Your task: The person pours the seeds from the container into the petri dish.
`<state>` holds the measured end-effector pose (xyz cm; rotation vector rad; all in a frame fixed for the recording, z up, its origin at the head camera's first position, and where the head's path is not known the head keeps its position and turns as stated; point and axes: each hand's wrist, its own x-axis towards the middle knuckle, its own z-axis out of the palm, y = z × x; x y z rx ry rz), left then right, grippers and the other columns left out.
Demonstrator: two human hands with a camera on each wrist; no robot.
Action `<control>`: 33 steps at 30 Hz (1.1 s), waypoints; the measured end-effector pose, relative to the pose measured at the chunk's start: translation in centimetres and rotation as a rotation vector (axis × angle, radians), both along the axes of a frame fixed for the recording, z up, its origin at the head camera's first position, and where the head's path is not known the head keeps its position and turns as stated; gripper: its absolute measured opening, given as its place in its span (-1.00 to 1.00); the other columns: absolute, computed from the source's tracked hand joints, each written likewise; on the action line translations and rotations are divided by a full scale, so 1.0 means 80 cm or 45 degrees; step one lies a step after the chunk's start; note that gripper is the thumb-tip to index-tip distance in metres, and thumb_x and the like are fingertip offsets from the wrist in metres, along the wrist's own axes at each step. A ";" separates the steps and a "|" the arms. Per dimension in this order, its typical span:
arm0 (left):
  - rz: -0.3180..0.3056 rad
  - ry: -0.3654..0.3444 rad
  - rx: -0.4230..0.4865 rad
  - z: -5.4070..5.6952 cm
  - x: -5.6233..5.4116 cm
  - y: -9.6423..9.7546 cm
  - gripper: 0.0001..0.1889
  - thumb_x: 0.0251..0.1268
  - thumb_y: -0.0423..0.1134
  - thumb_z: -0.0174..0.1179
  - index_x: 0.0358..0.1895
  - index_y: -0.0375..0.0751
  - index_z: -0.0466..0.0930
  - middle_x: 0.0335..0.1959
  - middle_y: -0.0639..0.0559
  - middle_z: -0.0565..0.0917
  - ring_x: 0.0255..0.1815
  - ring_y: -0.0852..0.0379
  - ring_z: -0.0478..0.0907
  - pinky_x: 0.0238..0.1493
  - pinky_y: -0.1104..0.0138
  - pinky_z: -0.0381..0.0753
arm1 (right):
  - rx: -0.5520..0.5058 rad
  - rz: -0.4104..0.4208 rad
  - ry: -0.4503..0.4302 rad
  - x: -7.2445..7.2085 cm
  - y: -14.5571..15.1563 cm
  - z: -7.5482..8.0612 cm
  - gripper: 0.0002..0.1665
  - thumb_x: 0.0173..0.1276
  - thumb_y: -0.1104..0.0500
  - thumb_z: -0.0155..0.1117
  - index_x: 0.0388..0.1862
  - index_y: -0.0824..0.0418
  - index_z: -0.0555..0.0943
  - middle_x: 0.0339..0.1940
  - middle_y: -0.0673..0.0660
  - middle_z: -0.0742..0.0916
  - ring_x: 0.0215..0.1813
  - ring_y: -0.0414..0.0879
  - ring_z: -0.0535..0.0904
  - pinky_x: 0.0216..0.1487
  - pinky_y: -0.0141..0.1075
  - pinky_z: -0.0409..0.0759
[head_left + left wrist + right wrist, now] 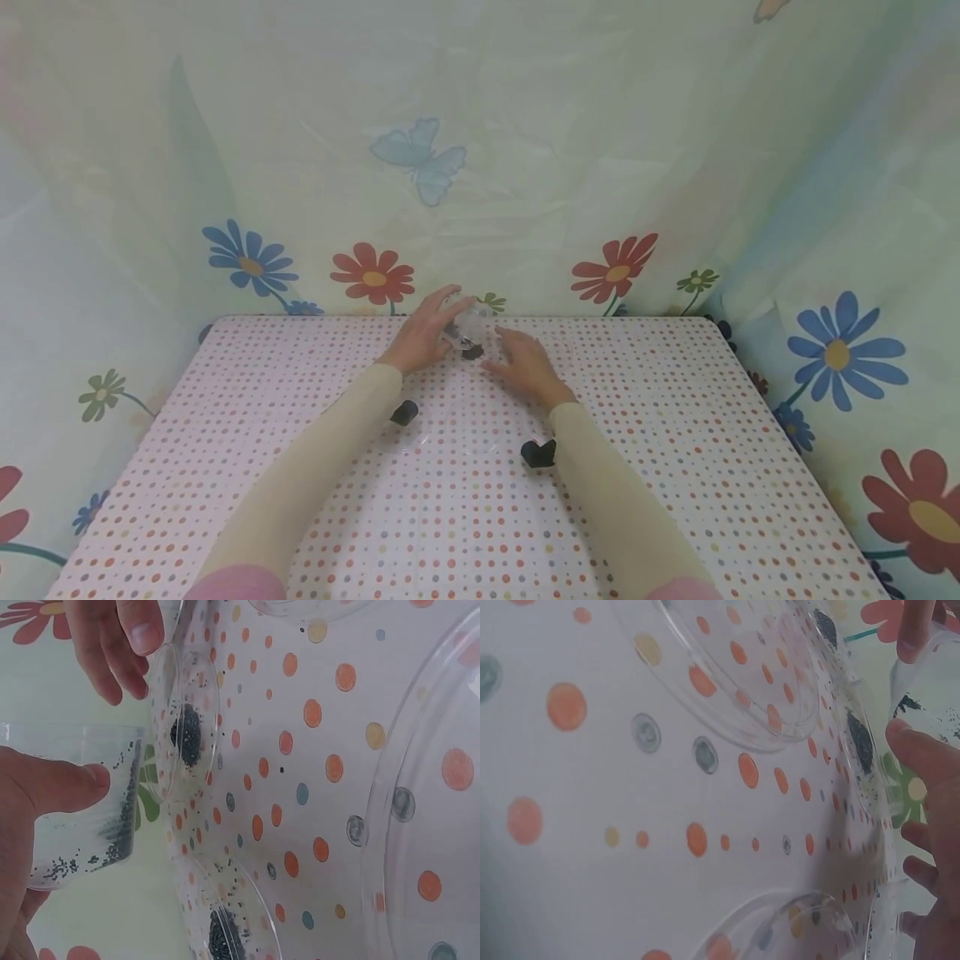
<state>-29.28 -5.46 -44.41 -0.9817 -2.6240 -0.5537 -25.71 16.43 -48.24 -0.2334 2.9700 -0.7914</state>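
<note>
My left hand (423,333) grips a clear plastic cup (82,814), tilted on its side, near the far edge of the table. Black grains (120,832) lie along the cup's wall. Just beyond its mouth stands a clear shallow dish (212,697) with a pile of black grains (189,736) in it. Another pile (223,936) sits in a second dish to the left. On the other side of the cup is my right hand (528,367), its fingers loosely extended. In the right wrist view its thumb (911,739) overlaps the cup's edge.
Further clear shallow dishes stand on the dotted tablecloth (420,517), including one nearer my body (727,742) and one to the right (780,900). A few stray grains lie on the cloth. Behind the table hangs a flowered sheet (510,208).
</note>
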 end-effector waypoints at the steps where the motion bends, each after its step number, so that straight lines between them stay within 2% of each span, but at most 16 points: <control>1: 0.003 -0.007 0.000 0.000 0.000 0.000 -0.08 0.03 -0.44 0.35 0.47 0.21 0.16 0.53 -0.05 0.12 0.54 -0.03 0.09 0.43 0.10 0.36 | 0.010 0.003 0.007 0.000 0.001 0.000 -0.09 0.32 -0.24 0.21 0.52 0.09 0.17 0.52 0.18 0.32 0.55 0.16 0.15 0.55 0.10 0.07; 8: 0.008 -0.046 0.007 0.002 0.002 0.005 -0.08 0.04 -0.42 0.36 0.47 0.23 0.15 0.53 -0.04 0.10 0.55 -0.03 0.07 0.41 0.08 0.38 | 0.016 0.036 0.066 -0.001 0.007 0.003 -0.12 0.30 -0.20 0.26 0.48 0.13 0.24 0.48 0.20 0.37 0.52 0.17 0.20 0.53 0.09 0.12; 14: 0.007 -0.053 -0.009 0.000 0.000 0.010 -0.06 0.05 -0.39 0.38 0.49 0.26 0.11 0.54 -0.01 0.08 0.55 -0.01 0.06 0.42 0.12 0.37 | 0.076 0.062 0.102 0.004 0.010 0.008 -0.11 0.29 -0.21 0.27 0.47 0.16 0.26 0.47 0.22 0.39 0.51 0.17 0.23 0.52 0.11 0.14; 25: 0.004 -0.043 0.001 -0.002 -0.002 0.017 -0.06 0.04 -0.40 0.37 0.48 0.28 0.11 0.54 0.02 0.06 0.54 0.00 0.08 0.36 0.13 0.45 | 0.054 0.007 0.084 0.013 0.017 0.012 -0.13 0.30 -0.22 0.25 0.47 0.11 0.25 0.49 0.21 0.36 0.53 0.17 0.18 0.52 0.15 0.09; 33: -0.034 -0.039 0.030 -0.004 -0.003 0.025 -0.09 0.04 -0.40 0.38 0.48 0.18 0.15 0.53 -0.02 0.09 0.54 -0.02 0.08 0.34 0.11 0.47 | 0.122 -0.015 0.104 0.015 0.025 0.013 -0.14 0.31 -0.21 0.25 0.47 0.13 0.25 0.48 0.21 0.38 0.52 0.16 0.20 0.53 0.11 0.12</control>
